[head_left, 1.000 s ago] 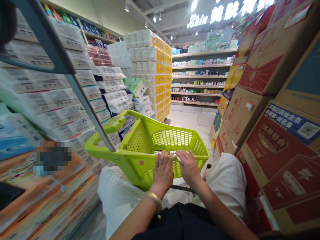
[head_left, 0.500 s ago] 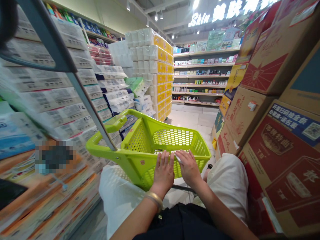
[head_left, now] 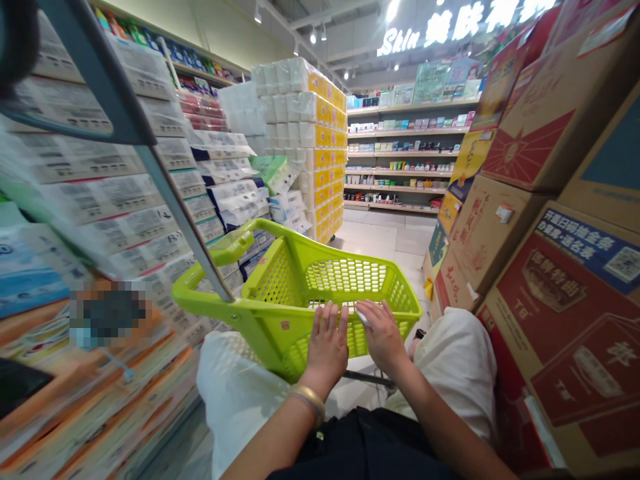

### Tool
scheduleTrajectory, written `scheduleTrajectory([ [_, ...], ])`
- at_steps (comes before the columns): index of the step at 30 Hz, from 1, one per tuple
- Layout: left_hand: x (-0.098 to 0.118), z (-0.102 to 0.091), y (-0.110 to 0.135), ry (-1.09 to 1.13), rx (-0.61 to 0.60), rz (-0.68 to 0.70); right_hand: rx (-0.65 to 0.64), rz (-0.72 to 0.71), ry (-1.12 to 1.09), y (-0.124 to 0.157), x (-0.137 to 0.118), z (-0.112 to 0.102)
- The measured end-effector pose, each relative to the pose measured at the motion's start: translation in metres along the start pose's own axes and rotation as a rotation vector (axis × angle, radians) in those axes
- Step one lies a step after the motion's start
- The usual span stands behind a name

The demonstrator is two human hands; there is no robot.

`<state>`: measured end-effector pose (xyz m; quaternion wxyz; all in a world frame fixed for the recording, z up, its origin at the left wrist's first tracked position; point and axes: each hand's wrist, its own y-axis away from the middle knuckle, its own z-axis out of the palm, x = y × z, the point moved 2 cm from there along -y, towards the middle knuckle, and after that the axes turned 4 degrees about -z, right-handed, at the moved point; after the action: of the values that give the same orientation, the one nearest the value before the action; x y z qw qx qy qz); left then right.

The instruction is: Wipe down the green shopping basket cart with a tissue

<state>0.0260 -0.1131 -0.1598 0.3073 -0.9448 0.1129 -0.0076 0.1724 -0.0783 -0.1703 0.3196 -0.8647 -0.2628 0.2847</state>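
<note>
A lime-green plastic shopping basket cart (head_left: 350, 257) stands sideways in front of my knees. My left hand (head_left: 327, 340) lies on its near side, fingers stretched out flat with the tips at the rim. A gold bangle (head_left: 311, 403) circles that wrist. Just to the right, my right hand (head_left: 384, 337) bends over the same rim, closed on a small white piece like a folded tissue (head_left: 362, 319). Most of that piece is hidden under the fingers. From the cart's left end a metal bar (head_left: 185, 227) rises to a dark grey handle (head_left: 120, 100).
Stacked cartons (head_left: 580, 307) wall the right side. Packs of paper goods (head_left: 140, 173) are piled at left, and wrapped tissue rolls (head_left: 300, 147) form a tall stack ahead. Pale floor (head_left: 377, 233) runs toward shelves (head_left: 405, 133) of small goods. A blurred-out patch (head_left: 110, 313) lies at lower left.
My right hand has shifted slightly right along the rim with the white piece, widening the gap between my hands. My left hand and the cart stay nearly where they were.
</note>
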Motion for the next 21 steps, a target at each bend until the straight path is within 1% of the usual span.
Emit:
scheduleTrajectory([
  [3,0.0,0.001,0.0,0.001,0.001,0.001,0.097,0.183,0.1,0.007,0.029,-0.013],
  [5,0.001,0.001,0.0,0.0,0.009,-0.013,0.141,0.281,0.153,0.009,0.04,-0.019],
  [6,0.002,0.001,0.0,-0.002,0.014,-0.02,0.144,0.293,0.159,0.008,0.038,-0.02],
  [7,0.002,0.001,0.0,-0.004,0.019,-0.023,0.13,0.274,0.15,0.007,0.033,-0.017],
  [11,0.001,0.001,0.0,-0.004,0.015,-0.017,-0.006,0.03,0.034,0.0,-0.002,-0.001],
  [12,0.001,0.001,0.0,-0.003,0.012,-0.013,-0.024,-0.007,0.017,0.0,-0.005,0.001],
  [13,0.0,0.001,0.0,-0.002,0.01,-0.007,-0.021,-0.012,0.014,0.001,-0.002,0.0],
  [15,-0.001,0.001,0.001,-0.003,0.012,0.002,0.038,0.068,0.049,0.006,0.015,-0.006],
  [18,0.0,0.002,0.001,-0.005,0.021,-0.004,0.16,0.268,0.145,0.013,0.045,-0.019],
  [19,0.0,0.003,0.001,-0.005,0.024,-0.01,0.181,0.308,0.165,0.013,0.048,-0.021],
  [20,0.001,0.003,0.0,-0.006,0.027,-0.014,0.188,0.323,0.171,0.012,0.046,-0.021],
  [21,0.001,0.003,0.0,-0.005,0.029,-0.017,0.177,0.306,0.163,0.009,0.039,-0.018],
])
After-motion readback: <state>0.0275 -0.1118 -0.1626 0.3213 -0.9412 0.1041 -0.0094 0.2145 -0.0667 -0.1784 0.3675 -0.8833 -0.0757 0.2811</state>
